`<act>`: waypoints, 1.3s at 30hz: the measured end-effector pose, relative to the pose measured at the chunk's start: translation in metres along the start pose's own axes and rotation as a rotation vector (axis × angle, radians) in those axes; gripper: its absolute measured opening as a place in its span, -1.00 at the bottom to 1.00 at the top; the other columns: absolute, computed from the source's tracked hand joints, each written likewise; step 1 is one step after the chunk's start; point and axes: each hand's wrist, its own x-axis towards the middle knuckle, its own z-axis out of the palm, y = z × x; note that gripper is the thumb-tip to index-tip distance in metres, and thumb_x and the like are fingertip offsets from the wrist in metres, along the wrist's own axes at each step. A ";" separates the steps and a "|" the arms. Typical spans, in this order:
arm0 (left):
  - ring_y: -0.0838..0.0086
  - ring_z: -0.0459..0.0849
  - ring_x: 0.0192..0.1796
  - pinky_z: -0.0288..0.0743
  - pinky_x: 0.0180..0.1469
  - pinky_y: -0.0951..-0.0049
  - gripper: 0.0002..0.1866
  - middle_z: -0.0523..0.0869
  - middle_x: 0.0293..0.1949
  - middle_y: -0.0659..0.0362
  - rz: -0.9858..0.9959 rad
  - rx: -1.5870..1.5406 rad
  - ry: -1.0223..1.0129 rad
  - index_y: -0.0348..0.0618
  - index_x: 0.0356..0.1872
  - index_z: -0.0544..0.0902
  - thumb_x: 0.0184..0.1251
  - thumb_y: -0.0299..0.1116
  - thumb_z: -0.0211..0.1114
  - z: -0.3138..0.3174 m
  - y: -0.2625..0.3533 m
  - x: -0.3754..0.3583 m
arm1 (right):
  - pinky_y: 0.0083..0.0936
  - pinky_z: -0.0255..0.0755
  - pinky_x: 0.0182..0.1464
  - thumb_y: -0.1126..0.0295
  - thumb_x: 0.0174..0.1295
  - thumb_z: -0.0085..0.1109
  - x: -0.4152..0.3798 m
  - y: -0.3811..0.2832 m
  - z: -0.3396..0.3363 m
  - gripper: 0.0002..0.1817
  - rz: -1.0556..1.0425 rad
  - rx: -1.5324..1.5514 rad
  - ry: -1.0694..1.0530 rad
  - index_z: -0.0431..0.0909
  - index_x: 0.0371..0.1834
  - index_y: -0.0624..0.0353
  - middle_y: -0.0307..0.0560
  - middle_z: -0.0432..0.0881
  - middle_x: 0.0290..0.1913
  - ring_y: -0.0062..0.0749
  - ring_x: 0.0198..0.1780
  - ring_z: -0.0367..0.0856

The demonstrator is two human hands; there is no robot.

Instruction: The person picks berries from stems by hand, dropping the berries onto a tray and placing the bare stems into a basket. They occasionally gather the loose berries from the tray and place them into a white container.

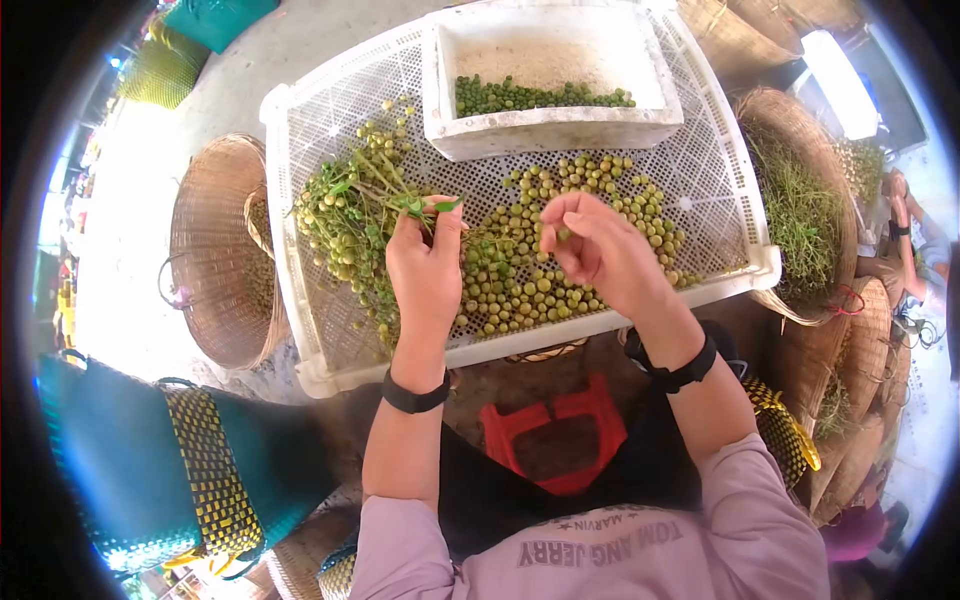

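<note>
My left hand (426, 262) pinches a thin green stalk with narrow leaves (428, 206) between thumb and fingers. Beneath and left of it lies a heap of stalks bearing round yellow-green berries (345, 215). A short way to the right, my right hand (605, 252) hovers over loose berries (520, 290), its fingers curled in. A bit of green shows between its thumb and fingers; I cannot tell whether it is held. Both hands are above a white perforated plastic tray (715, 205).
A white foam box (550, 128) holding small dark green berries stands on the tray's far side. Wicker baskets (205, 250) flank the tray, with cut stalks (800, 215) in one at right. A red plastic stool (555, 415) is below; another person's arm (908, 245) shows far right.
</note>
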 end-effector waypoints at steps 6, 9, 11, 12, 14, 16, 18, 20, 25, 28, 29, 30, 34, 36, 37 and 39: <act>0.73 0.39 -0.57 0.23 -0.53 0.63 -0.87 0.61 -0.49 0.27 0.240 -0.014 0.100 -0.23 -0.20 0.59 0.38 -0.38 0.17 0.014 -0.011 -0.003 | -0.63 0.20 -0.45 0.23 0.30 0.20 0.002 0.034 0.027 -0.73 -0.158 -0.591 0.151 0.54 -0.38 0.24 -0.38 0.40 -0.53 -0.72 -0.45 0.27; 0.73 0.40 -0.56 0.24 -0.52 0.64 -0.87 0.63 -0.48 0.26 0.190 -0.044 0.101 -0.24 -0.19 0.59 0.38 -0.40 0.18 0.010 -0.006 -0.001 | -0.64 0.23 -0.43 0.27 0.32 0.18 0.002 0.032 0.033 -0.76 -0.163 -0.650 0.158 0.54 -0.33 0.25 -0.38 0.42 -0.50 -0.72 -0.46 0.29; 0.73 0.40 -0.56 0.24 -0.52 0.65 -0.87 0.64 -0.47 0.25 0.105 -0.021 0.104 -0.24 -0.19 0.59 0.38 -0.41 0.18 0.003 -0.004 0.002 | -0.70 0.17 -0.50 0.30 0.38 0.07 0.003 0.033 0.032 -0.79 -0.325 -0.434 0.069 0.55 -0.23 0.23 -0.34 0.46 -0.46 -0.75 -0.52 0.25; 0.73 0.41 -0.56 0.25 -0.52 0.65 -0.88 0.64 -0.47 0.25 0.079 -0.033 0.114 -0.24 -0.19 0.59 0.38 -0.41 0.18 -0.001 -0.006 0.005 | -0.70 0.17 -0.50 0.30 0.38 0.07 0.002 0.029 0.029 -0.79 -0.326 -0.432 0.057 0.55 -0.23 0.23 -0.34 0.46 -0.46 -0.75 -0.52 0.25; 0.73 0.41 -0.56 0.25 -0.52 0.65 -0.88 0.64 -0.47 0.25 0.055 -0.041 0.129 -0.24 -0.19 0.59 0.38 -0.42 0.18 -0.005 -0.008 0.007 | -0.76 0.05 -0.57 0.31 0.44 -0.08 -0.002 0.019 0.024 -0.78 -0.006 -0.016 -0.060 0.53 -0.14 0.19 -0.29 0.51 -0.42 -0.78 -0.58 0.18; 0.73 0.35 -0.55 0.19 -0.51 0.62 -0.82 0.63 -0.45 0.29 0.150 -0.030 0.124 -0.21 -0.17 0.58 0.40 -0.31 0.18 0.000 -0.010 0.004 | -0.78 -0.04 -0.60 0.29 0.46 -0.18 0.000 0.026 0.025 -0.74 -0.005 0.007 -0.079 0.51 -0.10 0.17 -0.27 0.52 -0.42 -0.79 -0.62 0.11; 0.74 0.32 -0.58 0.17 -0.53 0.63 -0.83 0.63 -0.46 0.30 0.168 -0.056 0.127 -0.20 -0.18 0.58 0.41 -0.32 0.17 0.005 -0.012 0.002 | -0.76 -0.03 -0.60 0.30 0.46 -0.19 0.000 0.029 0.028 -0.75 0.064 0.082 -0.103 0.49 -0.12 0.17 -0.25 0.51 -0.43 -0.76 -0.62 0.12; 0.74 0.33 -0.57 0.17 -0.53 0.63 -0.84 0.63 -0.45 0.29 0.231 0.037 0.140 -0.19 -0.18 0.58 0.42 -0.32 0.16 0.006 -0.012 0.002 | -0.72 0.00 -0.58 0.27 0.45 -0.20 -0.001 0.023 0.027 -0.74 0.130 0.131 -0.099 0.48 -0.14 0.17 -0.22 0.52 -0.41 -0.70 -0.59 0.14; 0.72 0.35 -0.56 0.21 -0.52 0.61 -0.88 0.61 -0.48 0.28 0.222 0.039 0.159 -0.20 -0.21 0.58 0.39 -0.38 0.18 0.003 -0.009 0.004 | -0.68 0.05 -0.53 0.18 0.44 -0.19 0.000 0.026 0.026 -0.69 0.205 0.248 -0.105 0.48 -0.21 0.16 -0.20 0.51 -0.37 -0.63 -0.53 0.20; 0.69 0.36 -0.56 0.23 -0.52 0.59 -0.92 0.58 -0.52 0.27 0.247 0.026 0.175 -0.22 -0.24 0.58 0.36 -0.44 0.20 0.006 -0.010 0.002 | -0.70 0.02 -0.57 0.19 0.42 -0.10 -0.001 0.031 0.028 -0.72 0.182 0.150 -0.081 0.49 -0.28 0.15 -0.25 0.47 -0.42 -0.68 -0.57 0.19; 0.68 0.36 -0.56 0.23 -0.52 0.59 -0.93 0.59 -0.51 0.25 0.281 0.038 0.179 -0.22 -0.25 0.58 0.36 -0.44 0.20 0.007 -0.011 0.001 | -0.71 0.00 -0.60 0.19 0.41 -0.04 -0.001 0.032 0.029 -0.73 0.183 0.106 -0.055 0.50 -0.31 0.15 -0.29 0.45 -0.46 -0.71 -0.60 0.17; 0.68 0.36 -0.56 0.23 -0.52 0.59 -0.93 0.59 -0.51 0.25 0.281 0.038 0.176 -0.22 -0.25 0.58 0.36 -0.44 0.20 0.009 -0.011 0.000 | -0.71 0.00 -0.60 0.19 0.41 -0.04 0.000 0.033 0.030 -0.73 0.181 0.107 -0.052 0.50 -0.31 0.15 -0.29 0.45 -0.46 -0.71 -0.60 0.17; 0.41 0.56 -0.51 0.39 -0.44 0.47 -0.94 0.63 -0.45 0.10 0.412 0.183 0.151 -0.21 -0.28 0.57 0.32 -0.46 0.22 0.016 -0.008 -0.011 | -0.73 -0.06 -0.64 0.18 0.36 0.10 -0.002 0.041 0.030 -0.75 0.162 0.003 0.093 0.48 -0.35 0.12 -0.44 0.33 -0.56 -0.79 -0.66 0.11; 0.30 0.64 -0.41 0.46 -0.37 0.41 -0.96 0.65 -0.42 0.09 0.493 0.253 0.135 -0.20 -0.29 0.57 0.27 -0.49 0.23 0.017 -0.008 -0.011 | -0.74 -0.07 -0.64 0.17 0.35 0.13 0.006 0.042 0.032 -0.75 0.109 -0.052 0.088 0.48 -0.35 0.10 -0.47 0.30 -0.58 -0.81 -0.67 0.10; 0.46 0.58 -0.42 0.41 -0.40 0.49 -0.95 0.63 -0.42 0.15 0.498 0.238 0.135 -0.23 -0.28 0.57 0.26 -0.52 0.21 0.015 -0.008 -0.009 | -0.73 -0.07 -0.64 0.17 0.35 0.12 0.004 0.044 0.033 -0.76 0.092 -0.048 0.108 0.48 -0.35 0.09 -0.47 0.30 -0.59 -0.82 -0.66 0.10; 0.60 0.55 -0.41 0.40 -0.39 0.55 -0.93 0.62 -0.40 0.20 0.489 0.172 0.123 -0.25 -0.26 0.56 0.26 -0.55 0.19 0.013 -0.014 -0.005 | -0.73 -0.06 -0.63 0.19 0.36 0.11 0.003 0.045 0.034 -0.78 0.053 -0.051 0.090 0.50 -0.32 0.10 -0.47 0.30 -0.59 -0.82 -0.65 0.11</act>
